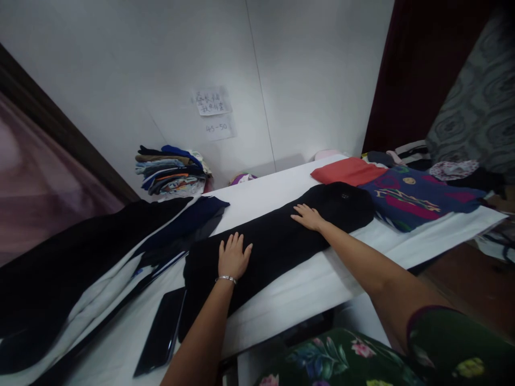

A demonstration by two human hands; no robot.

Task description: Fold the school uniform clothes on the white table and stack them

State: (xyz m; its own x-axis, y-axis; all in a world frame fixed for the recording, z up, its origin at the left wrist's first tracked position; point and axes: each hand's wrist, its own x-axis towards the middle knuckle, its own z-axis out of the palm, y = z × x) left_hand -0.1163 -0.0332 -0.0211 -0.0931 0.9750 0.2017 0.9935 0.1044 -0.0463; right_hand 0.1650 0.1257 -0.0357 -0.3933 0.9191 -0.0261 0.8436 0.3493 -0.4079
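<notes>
A black garment [269,246], folded into a long strip, lies across the white-covered table [273,187]. My left hand [233,257], wearing a silver bracelet, rests flat on its left part with fingers spread. Farther right, my right hand [308,217] presses flat on the same garment, its fingers also stretched out. Neither hand grips the cloth. The garment's right end is rounded and bears a small round mark. Its lower left edge passes behind my left forearm, close to a dark phone [163,329] on the table.
Dark and white clothes [100,262] are heaped on the left. A stack of folded clothes [173,171] stands against the wall. To the right lie a red garment [348,170] and a blue patterned garment [418,195]. Handwritten paper signs [215,110] hang on the wall.
</notes>
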